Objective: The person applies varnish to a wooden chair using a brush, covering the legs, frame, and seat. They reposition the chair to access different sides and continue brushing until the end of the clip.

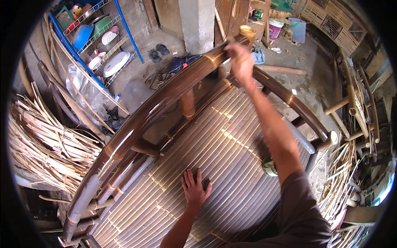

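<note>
The left hand (194, 188) lies flat, fingers spread wide, on the slatted seat (215, 153) of a bamboo bench, near its front edge. The right hand (240, 62) reaches to the far corner, fingers closed around the dark glossy top rail (165, 99). A small green-labelled can (269, 167) sits at the seat's right edge, beside the right forearm.
</note>
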### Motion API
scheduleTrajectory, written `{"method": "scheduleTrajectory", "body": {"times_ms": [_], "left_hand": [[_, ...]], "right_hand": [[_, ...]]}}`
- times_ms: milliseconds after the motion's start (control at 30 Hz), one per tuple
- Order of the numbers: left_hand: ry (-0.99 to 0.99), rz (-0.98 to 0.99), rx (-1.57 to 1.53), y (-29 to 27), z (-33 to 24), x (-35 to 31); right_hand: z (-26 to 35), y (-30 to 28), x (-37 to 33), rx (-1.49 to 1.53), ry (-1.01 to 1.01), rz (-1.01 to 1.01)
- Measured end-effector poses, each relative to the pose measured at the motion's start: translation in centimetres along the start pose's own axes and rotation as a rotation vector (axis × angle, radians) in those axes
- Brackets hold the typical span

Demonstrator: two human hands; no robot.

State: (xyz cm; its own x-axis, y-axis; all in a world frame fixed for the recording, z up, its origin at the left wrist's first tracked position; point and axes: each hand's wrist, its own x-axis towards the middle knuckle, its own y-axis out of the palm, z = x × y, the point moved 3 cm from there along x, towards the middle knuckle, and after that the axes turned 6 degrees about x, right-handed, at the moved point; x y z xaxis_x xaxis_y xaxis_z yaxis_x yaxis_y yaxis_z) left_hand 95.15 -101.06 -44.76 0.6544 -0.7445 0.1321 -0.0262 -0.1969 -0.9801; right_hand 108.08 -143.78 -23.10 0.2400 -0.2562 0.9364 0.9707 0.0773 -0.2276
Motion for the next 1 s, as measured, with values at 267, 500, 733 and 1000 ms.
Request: {"method": "scheduleTrajectory", "body": {"times_ms": [267, 500, 733, 1000], "left_hand": [[0.102, -0.187, -0.285, -1.1, 3.9, -1.6], [-0.15, -0.194, -0.324, -4.8, 22.2, -23.3], [-0.229, -0.048, -0.077, -5.5, 24.3, -26.5], [-0.263, -0.049, -0.095, -7.0, 24.9, -27.9]], "right_hand": [[26.1, -0.1, -5.4, 0.74, 0.28, 0.169], [40.6, 1.0, -10.6, 0.863, 0.266, 0.213], [65.8, 6.7, -21.5, 1.22, -0.134, 0.42], [53.6, 4.1, -17.7, 0.908, 0.546, 0.429]]}}
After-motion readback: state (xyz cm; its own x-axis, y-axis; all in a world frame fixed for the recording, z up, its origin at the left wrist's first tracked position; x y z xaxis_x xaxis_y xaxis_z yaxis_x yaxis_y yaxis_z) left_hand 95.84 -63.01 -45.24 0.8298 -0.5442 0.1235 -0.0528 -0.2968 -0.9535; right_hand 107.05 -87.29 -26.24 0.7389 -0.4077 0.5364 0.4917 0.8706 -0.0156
